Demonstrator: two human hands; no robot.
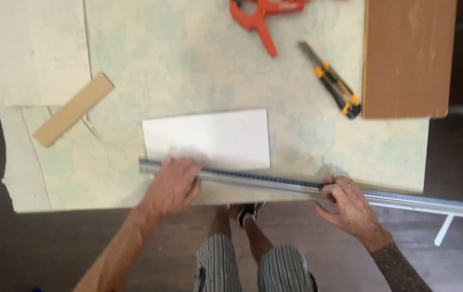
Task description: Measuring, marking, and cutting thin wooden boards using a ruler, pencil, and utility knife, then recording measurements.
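No packages, labels, signs or screens were in view in the head camera.
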